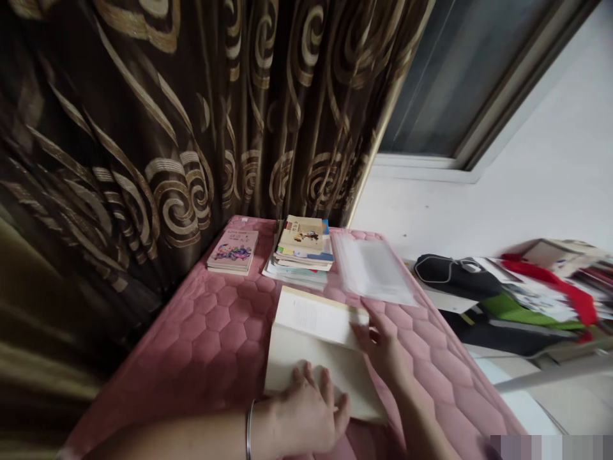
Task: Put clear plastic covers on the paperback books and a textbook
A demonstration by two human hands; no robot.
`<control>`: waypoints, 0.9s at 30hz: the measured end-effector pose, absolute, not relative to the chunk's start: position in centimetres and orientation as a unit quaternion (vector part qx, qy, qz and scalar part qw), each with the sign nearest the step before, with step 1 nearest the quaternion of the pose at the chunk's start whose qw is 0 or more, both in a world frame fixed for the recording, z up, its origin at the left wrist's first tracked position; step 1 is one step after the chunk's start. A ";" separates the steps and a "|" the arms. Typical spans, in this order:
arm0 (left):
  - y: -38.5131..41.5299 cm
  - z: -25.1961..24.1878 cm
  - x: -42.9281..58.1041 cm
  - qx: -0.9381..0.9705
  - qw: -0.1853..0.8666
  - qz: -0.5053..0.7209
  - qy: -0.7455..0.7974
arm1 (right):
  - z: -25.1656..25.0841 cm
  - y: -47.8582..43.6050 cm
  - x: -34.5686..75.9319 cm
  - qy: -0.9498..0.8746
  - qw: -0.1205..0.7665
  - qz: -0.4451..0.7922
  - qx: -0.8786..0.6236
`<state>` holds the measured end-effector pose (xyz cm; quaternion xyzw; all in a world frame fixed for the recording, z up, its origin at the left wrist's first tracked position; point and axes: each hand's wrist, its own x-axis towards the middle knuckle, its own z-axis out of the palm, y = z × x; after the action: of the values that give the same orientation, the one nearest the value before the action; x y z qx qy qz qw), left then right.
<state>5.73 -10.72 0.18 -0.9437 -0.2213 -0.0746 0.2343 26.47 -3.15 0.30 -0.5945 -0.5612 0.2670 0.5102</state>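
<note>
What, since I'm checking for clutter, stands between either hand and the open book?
Nothing visible does: the left hand rests on the open book, and the right hand touches its right edge. The book stack lies beyond, out of the way.
</note>
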 end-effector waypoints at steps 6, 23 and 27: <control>-12.0 1.5 4.1 -0.952 0.099 -0.133 -0.258 | 0.8 -3.2 27.6 -0.620 0.434 0.268 -0.596; -1.7 0.2 1.7 -0.552 -0.341 -0.478 -0.592 | 5.0 -5.1 20.7 -0.743 0.316 -0.158 -0.569; -1.0 -1.1 1.3 -0.554 -0.327 -0.460 -0.612 | 3.3 -5.6 16.2 -0.801 0.243 -0.112 -0.536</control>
<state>1.31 -1.04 -1.11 -0.5543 -0.6120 -0.4596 -0.3271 16.23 -5.63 3.32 -0.5355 -0.8012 -0.1118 0.2425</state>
